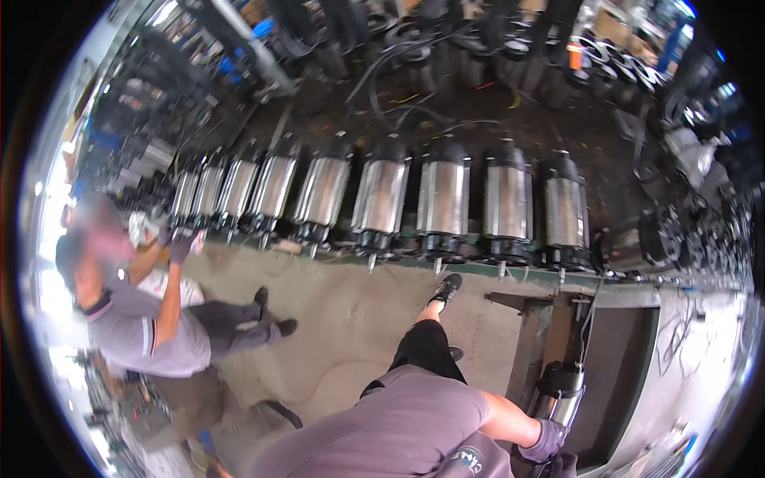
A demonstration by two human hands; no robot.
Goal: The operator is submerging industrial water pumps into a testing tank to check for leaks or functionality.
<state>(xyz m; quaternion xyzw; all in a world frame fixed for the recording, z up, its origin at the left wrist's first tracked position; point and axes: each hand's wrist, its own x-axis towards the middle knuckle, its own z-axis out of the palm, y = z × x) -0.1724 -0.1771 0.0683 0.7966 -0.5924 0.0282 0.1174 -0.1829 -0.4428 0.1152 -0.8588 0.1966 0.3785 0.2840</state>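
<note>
At the lower right, a shiny steel cylindrical pump (564, 408) with a black top end lies in a dark metal trough (617, 390). A cable runs from its far end. My left hand (545, 442), in a grey-purple glove, comes in on a bent arm, its fingers curled at the near end of the pump. Close below it, my right hand (564, 464) shows only as a dark glove cut off by the lower edge. Its fingers and anything in them are hidden.
A row of several similar steel pumps (444, 195) lies along a green-edged bench (398, 263) ahead. To the left stands a co-worker (163, 327), gloved hands raised around a small item. A dark metal bracket (514, 301) juts out beside the trough. Cables (398, 103) lie behind the row.
</note>
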